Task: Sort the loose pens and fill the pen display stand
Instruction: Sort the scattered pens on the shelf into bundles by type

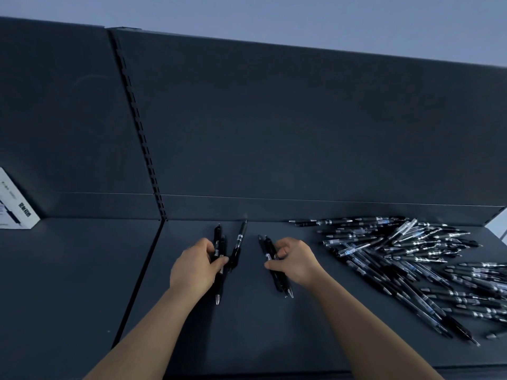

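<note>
On the dark grey metal shelf [247, 338], centre front, you have 2 lots, 1 per hand.

Item 1: your left hand [196, 266], fingers curled and clamped round a small bundle of black retractable pens [218, 290], tips toward you. I judge it is held apart as 1 sorted kind.

Item 2: your right hand [295, 260], fingers and thumb pinched on a second bundle of similar black pens [277, 282], tips toward you. It sits clear of the first, likely so the lots do not mix.

Item 3: 1 single black pen with a silver band [240, 238], lying between your hands, lower end by your left thumb. Contact cannot be told.

Item 4: a loose heap of black and clear-barrelled pens [406, 250], on the shelf at far right, unsorted, on your right hand's side for easy reach.

Item 5: a white printed box [13, 207], at the far left edge.

Pen display stand: not in view.
</note>
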Demonstrator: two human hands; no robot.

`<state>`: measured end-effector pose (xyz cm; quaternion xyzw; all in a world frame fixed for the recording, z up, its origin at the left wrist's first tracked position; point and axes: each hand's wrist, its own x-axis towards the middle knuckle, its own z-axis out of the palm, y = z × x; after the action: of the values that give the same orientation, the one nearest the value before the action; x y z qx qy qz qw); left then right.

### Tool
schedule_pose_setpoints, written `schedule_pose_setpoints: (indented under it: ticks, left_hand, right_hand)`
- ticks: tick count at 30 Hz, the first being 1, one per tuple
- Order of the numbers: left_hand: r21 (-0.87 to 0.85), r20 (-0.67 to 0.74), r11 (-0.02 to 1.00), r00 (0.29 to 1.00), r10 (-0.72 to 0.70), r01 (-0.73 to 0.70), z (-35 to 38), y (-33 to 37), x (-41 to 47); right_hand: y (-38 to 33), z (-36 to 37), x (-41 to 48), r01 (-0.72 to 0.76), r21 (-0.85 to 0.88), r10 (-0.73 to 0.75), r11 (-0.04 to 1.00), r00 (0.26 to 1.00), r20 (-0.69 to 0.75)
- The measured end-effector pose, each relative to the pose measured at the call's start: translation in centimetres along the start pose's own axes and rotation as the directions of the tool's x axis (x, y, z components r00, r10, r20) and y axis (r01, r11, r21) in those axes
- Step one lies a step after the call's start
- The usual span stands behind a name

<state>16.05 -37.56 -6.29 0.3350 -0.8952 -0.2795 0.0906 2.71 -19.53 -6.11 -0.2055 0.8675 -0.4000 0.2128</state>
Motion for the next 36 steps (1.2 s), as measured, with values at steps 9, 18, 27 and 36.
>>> schedule_pose_setpoints:
  ticks: [9,18,27,36]
  left_hand:
    - [0.195,0.060,0.972,0.991,0.122,-0.131,0.6,2.7,1.1]
    - [0.177,0.099,0.964,0.978,0.183,-0.199,1.4,3.0,-0.1]
    - [-0.050,0.049,0.998,0.998,0.050,-0.047,0.2,-0.5,-0.4]
    - [-0.094,0.051,0.995,0.999,0.019,-0.014,-1.1,-2.1,0.7]
  right_hand:
    - [0.6,-0.3,0.8,-0.059,-0.049,0.056,0.997,0.997,-0.060]
    - [0.6,-1.2,0.8,0.143,-0.289,-0.169,0.947,0.983,-0.068]
    - [-1.3,-0.1,0.3,0.279,-0.426,-0.253,0.861,0.960,0.117]
    - [-4.0,2.4,1.8,0.517,-0.594,-0.356,0.616,0.855,0.376]
